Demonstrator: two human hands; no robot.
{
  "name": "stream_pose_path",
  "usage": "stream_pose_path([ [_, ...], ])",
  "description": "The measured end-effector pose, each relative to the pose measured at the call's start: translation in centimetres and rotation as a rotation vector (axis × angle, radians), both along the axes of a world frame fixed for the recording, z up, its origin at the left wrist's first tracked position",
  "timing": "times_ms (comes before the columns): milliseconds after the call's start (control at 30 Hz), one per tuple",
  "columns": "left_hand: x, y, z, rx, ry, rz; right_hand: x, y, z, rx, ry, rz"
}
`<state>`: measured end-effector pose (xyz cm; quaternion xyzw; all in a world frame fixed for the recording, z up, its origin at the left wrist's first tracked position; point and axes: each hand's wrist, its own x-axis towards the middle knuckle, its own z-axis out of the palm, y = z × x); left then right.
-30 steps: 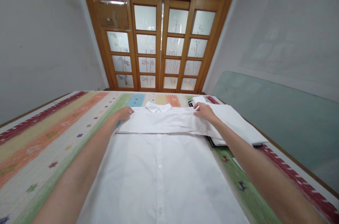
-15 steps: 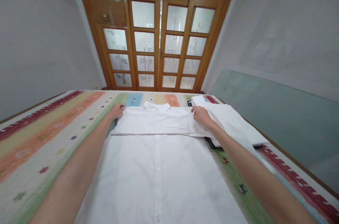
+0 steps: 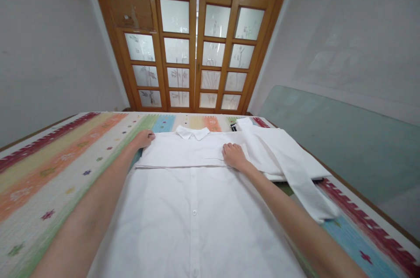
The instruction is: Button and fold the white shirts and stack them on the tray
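Observation:
A white button-up shirt (image 3: 170, 208) lies front up on the bed, its collar (image 3: 193, 132) pointing away from me. A folded white band of cloth (image 3: 183, 151) crosses its upper part, under the collar. At the shirt's left shoulder edge, my left hand (image 3: 145, 138) is closed with the cloth pinched in its fingers. My right hand (image 3: 234, 156) rests palm down on the right part of the band, fingers bent a little and laid against the cloth. Beyond it, a white sleeve (image 3: 300, 181) trails over a folded white stack to the right.
Folded white clothes (image 3: 288, 142) with dark edges beneath sit at the right. A striped, patterned cover (image 3: 70, 160) spreads under everything. A pale green board (image 3: 334, 124) borders the right side. Wooden glass-paned doors (image 3: 197, 68) stand behind.
My right hand has left the right shoulder edge and moved inward and nearer onto the band. The white sleeve now lies stretched out to the right. My left hand keeps its place.

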<state>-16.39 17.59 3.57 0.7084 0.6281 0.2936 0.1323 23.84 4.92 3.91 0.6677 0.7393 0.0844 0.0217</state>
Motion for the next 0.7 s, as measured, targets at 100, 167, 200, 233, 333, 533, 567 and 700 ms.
stream_pose_path([
  [100, -0.3, 0.4, 0.3, -0.03, -0.035, 0.01, 0.4, 0.6, 0.1, 0.018, -0.017, -0.032],
  [167, -0.5, 0.6, 0.5, -0.042, -0.073, 0.018, 1.0, 1.2, 0.4, 0.009, -0.028, -0.054],
  [200, -0.6, 0.6, 0.6, -0.047, -0.094, 0.019, 1.3, 1.5, 0.6, -0.004, -0.028, -0.06],
  [233, -0.7, 0.7, 0.7, -0.052, -0.115, 0.02, 1.7, 1.7, 0.8, -0.02, -0.023, -0.06],
  [333, -0.9, 0.8, 0.9, -0.072, -0.183, 0.022, 2.3, 2.3, 1.1, -0.055, 0.003, -0.052],
  [533, -1.5, 1.3, 0.8, -0.126, -0.443, 0.048, 2.1, 2.4, 1.5, -0.034, 0.043, -0.026],
  [567, -1.7, 1.4, 0.7, -0.128, -0.448, 0.049, 2.1, 2.5, 1.6, -0.023, 0.053, -0.022],
  [700, -2.2, 1.4, 0.2, -0.108, -0.346, 0.061, 2.0, 3.0, 1.3, 0.029, 0.072, -0.01],
])
